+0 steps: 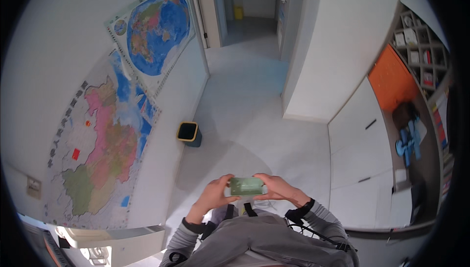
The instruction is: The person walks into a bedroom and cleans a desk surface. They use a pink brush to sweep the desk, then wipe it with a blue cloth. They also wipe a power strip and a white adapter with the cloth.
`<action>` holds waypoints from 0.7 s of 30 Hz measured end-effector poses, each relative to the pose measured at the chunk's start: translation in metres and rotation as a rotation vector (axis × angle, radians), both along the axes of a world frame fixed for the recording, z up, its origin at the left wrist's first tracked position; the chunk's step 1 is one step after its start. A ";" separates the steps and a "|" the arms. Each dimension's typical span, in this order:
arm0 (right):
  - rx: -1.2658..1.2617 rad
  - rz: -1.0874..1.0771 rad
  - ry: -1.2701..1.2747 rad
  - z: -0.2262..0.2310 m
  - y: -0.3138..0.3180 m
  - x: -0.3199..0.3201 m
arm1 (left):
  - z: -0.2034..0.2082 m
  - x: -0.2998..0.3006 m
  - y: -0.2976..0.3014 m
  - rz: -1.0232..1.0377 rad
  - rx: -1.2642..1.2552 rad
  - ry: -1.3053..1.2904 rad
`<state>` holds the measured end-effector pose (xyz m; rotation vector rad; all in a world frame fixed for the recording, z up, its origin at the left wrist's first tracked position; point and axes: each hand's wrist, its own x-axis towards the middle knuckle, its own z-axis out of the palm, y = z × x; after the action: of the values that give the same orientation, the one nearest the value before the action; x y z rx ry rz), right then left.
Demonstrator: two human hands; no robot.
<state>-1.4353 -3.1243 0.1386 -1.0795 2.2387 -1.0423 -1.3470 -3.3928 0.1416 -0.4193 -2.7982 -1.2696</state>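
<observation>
Between my two hands, in front of my body, is a small green rectangular object with pale, whitish ends. It lies lengthwise from left to right, and its exact kind cannot be made out. My left hand is closed on its left end, thumb at the near edge and fingers at the far one. My right hand grips the right end in the same way. Both wrists wear dark bands, and a black cable runs along my right forearm.
A dark bin with a yellow rim stands on the floor by the left wall. Two maps hang there, a world map and a larger one. White cabinets and shelves line the right. A passage opens ahead beside a white pillar.
</observation>
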 end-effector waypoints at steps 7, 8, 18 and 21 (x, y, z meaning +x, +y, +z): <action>0.101 0.114 0.006 -0.018 -0.071 -0.189 | -0.021 -0.164 -0.058 0.087 -0.028 -0.112; 0.108 0.106 0.019 -0.021 -0.076 -0.215 | -0.025 -0.195 -0.067 0.059 -0.025 -0.091; -0.060 -0.410 0.035 0.005 -0.099 -0.487 | 0.011 -0.574 -0.105 -0.245 -0.095 -0.021; -0.173 -0.497 0.111 -0.008 -0.101 -0.563 | 0.012 -0.676 -0.105 -0.337 -0.044 -0.035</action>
<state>-1.9982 -3.2254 0.1304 -0.6646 2.6204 -1.4240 -2.0230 -3.4974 0.1532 -0.9118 -2.8760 -1.2780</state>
